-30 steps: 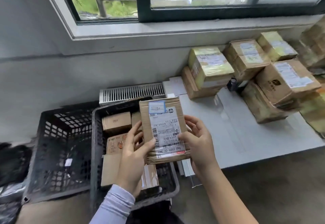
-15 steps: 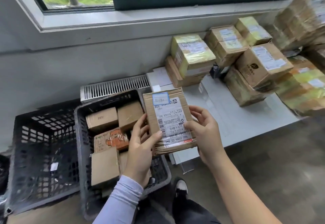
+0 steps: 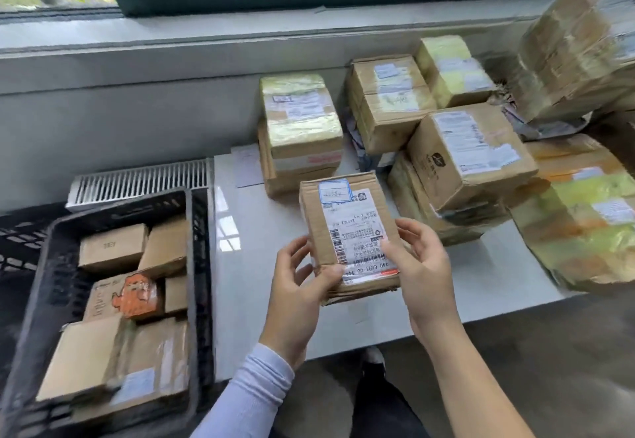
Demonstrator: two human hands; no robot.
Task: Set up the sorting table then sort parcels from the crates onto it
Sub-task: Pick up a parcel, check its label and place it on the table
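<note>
I've got L hand (image 3: pixel 295 295) & R hand (image 3: pixel 424 266) fingers curled round a labelled cardboard parcel (image 3: pixel 350 231) over the white desk (image 3: pixel 247 266), crate (image 3: pixel 197 266) at left.

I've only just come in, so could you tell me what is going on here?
A person is sorting parcels. Both hands, left hand and right hand, hold a small labelled parcel above the white table, where other parcels are stacked. More boxes wait in the black crate beside it.
</note>
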